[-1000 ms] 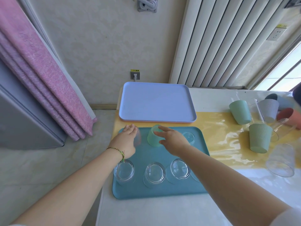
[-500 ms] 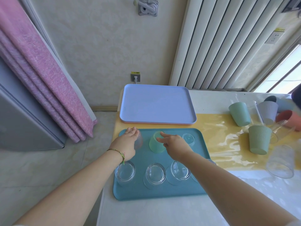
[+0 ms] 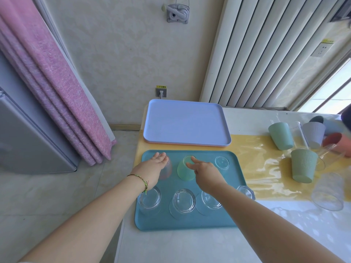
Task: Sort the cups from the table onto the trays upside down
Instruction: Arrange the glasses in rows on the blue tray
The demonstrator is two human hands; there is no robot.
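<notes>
On the teal tray a translucent pink cup stands upside down at the back left, with my left hand wrapped around its left side. Beside it a translucent green cup also stands upside down, and my right hand has thumb and forefinger on its top. A clear cup is inverted at the back right, and several clear glasses fill the front row. The lavender tray behind holds nothing.
At the right, on the yellow mat, cups remain on the table: a mint cup, a grey ribbed cup, a coral cup, a green ribbed cup and a clear cup. The table's left edge drops to the floor.
Both hands stay on the pink and green cups standing on the teal tray. My wrists have drawn slightly back toward me, and the view has shifted a little.
</notes>
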